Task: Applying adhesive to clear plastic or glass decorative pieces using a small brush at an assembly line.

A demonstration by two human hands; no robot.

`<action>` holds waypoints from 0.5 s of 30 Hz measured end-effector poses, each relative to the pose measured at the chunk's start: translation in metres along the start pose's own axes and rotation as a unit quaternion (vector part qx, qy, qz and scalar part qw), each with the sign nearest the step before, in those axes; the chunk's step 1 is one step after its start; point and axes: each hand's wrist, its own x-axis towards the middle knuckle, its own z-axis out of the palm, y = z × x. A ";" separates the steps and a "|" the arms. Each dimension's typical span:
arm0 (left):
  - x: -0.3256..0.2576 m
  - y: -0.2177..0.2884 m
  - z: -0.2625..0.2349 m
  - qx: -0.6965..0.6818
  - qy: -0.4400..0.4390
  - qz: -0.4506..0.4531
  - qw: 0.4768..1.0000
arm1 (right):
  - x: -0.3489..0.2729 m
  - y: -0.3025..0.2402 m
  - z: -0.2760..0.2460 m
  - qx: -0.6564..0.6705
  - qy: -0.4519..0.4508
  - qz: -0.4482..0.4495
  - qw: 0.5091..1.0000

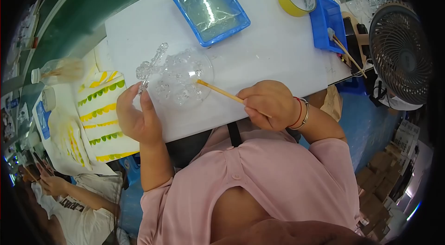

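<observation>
My left hand (139, 117) pinches the lower end of a clear, knobbly beaded piece (145, 70) between thumb and finger, at the left of the white work surface. In my right hand (271, 105) is a slim wooden stick (222, 92), held like a pen. Its darker tip points left and lies over the right part of a clear round dish (211, 68). Several clear beaded pieces (178, 89) sit in or on this dish; their outlines blend together. Whether the tip touches one of them, I cannot tell.
A blue tray (207, 42) with clear film-like contents stands beyond the dish. Yellow tape (293, 5), a small blue bin (320, 31) with a brush (345, 50) across it and a black fan (401, 55) are at right. At left lie a patterned cloth (99, 115) and a clear bottle (60, 70); another person (88, 198) sits nearby.
</observation>
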 end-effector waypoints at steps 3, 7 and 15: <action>0.001 0.002 0.000 -0.001 -0.004 0.007 1.000 | 0.005 -0.001 0.003 -0.036 -0.044 -0.062 0.996; 0.003 0.005 0.001 -0.015 -0.018 0.012 1.000 | 0.013 -0.007 0.013 -0.100 -0.041 -0.132 0.985; 0.008 0.007 0.001 -0.022 -0.015 0.029 0.999 | 0.051 -0.017 -0.010 -0.065 -0.130 0.014 0.989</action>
